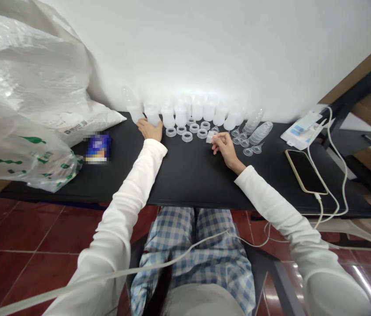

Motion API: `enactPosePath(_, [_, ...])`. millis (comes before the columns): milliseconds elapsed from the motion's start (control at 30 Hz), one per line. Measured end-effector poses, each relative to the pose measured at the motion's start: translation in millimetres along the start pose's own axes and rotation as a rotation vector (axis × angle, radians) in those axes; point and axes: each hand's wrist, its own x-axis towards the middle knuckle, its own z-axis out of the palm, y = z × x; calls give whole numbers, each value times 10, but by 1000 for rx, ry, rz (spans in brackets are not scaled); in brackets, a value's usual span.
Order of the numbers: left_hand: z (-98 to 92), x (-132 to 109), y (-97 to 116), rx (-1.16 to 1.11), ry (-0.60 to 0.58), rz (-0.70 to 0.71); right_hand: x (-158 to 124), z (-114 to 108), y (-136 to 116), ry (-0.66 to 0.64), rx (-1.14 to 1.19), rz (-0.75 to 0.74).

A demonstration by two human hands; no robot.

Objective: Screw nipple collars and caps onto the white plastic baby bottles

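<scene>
And here at the counter (192, 180), the right hand (224, 145) has 1 small clear piece (210, 137) pinched in its fingertips, just beside the loose rings (187, 137). The left hand (150, 129), thumb and fingers apart, sits at the foot of 1 bottle (152, 113) near the row's left end; whether it grips, I can't tell.

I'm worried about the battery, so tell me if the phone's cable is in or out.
In: the white plug sits at the near end of the phone. Whether it is charging, I cannot tell.
</scene>
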Motion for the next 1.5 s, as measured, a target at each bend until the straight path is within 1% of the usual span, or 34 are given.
enactPosePath(33, [-11,-56,34,-15,24,-15,4,-5,4,-5,-1,-5])
enactPosePath(67, [-25,-118,68,-31,42,-2,8,-9,7,-8,-5,-14])
enactPosePath(100, [-40,-182,99,-46,51,49,12,-12,9,-6,-9,-27])
enactPosePath(167, [-67,-309,145,-65,35,235,19,-17,7,11,-24,-70])
enactPosePath(233, [-77,-417,164,-79,-46,472,21,-22,-7,33,-52,-127])
enactPosePath(300, [-66,-492,163,-86,-176,689,17,-29,-34,54,-90,-183])
enactPosePath(333, [-54,-516,159,-86,-240,773,13,-32,-53,61,-110,-207])
enactPosePath(400, [-30,-540,153,-78,-336,880,2,-42,-96,67,-144,-247])
enactPosePath(467, [-16,-538,153,-71,-382,922,-13,-54,-141,66,-182,-284])
enactPosePath(667, [-69,-484,161,-72,-438,945,-47,-115,-217,70,-383,-423])
enactPosePath(800, [-123,-455,158,-103,-465,1010,-33,-166,-220,56,-462,-487])
enactPosePath(867, [-150,-447,162,-124,-505,1033,-23,-189,-226,48,-487,-506])
enactPosePath(933, [-170,-452,168,-165,-565,1027,-19,-204,-233,29,-513,-527])
enactPosePath(1033, [-156,-489,172,-292,-616,929,-28,-205,-241,-12,-545,-568])
enactPosePath(1100, [-113,-529,172,-403,-623,805,-39,-194,-245,-29,-561,-609])
enactPosePath(1167, [-57,-567,171,-499,-655,653,-46,-188,-248,-39,-575,-652])
enactPosePath(1267, [2,-593,168,-569,-716,464,-40,-206,-250,-67,-620,-683])
enactPosePath(1300, [8,-591,168,-576,-722,434,-34,-220,-246,-81,-644,-684])
enactPosePath(1367, [-2,-577,170,-576,-715,423,-22,-251,-232,-106,-692,-684])
enactPosePath(1500, [-67,-550,189,-571,-698,480,-8,-289,-192,-141,-727,-627])
